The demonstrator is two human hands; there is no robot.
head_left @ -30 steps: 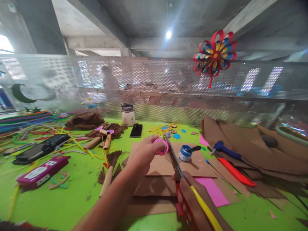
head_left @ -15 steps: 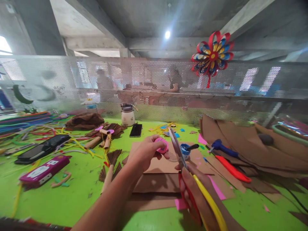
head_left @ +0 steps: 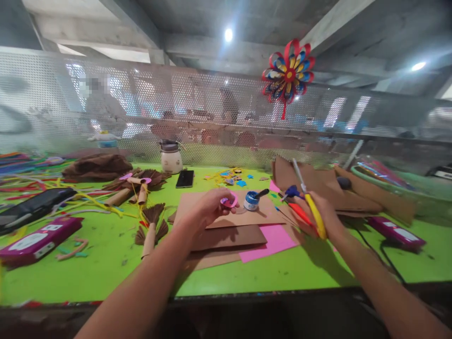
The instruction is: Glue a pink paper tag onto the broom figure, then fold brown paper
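Two hands work above the tabletop: the left hand point(head_left: 211, 207) and the right hand point(head_left: 318, 213). One pair of scissors point(head_left: 308, 200) sits in the right grip, one pink paper disc point(head_left: 229, 201) in the left. Between the grips stands one blue paint pot point(head_left: 251, 201). One paper flower point(head_left: 288, 74) hangs high above them

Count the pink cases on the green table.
2. One pink case lies at the table's near left edge; the other pink case lies at the right, beyond the right hand. Clutter may hide more.
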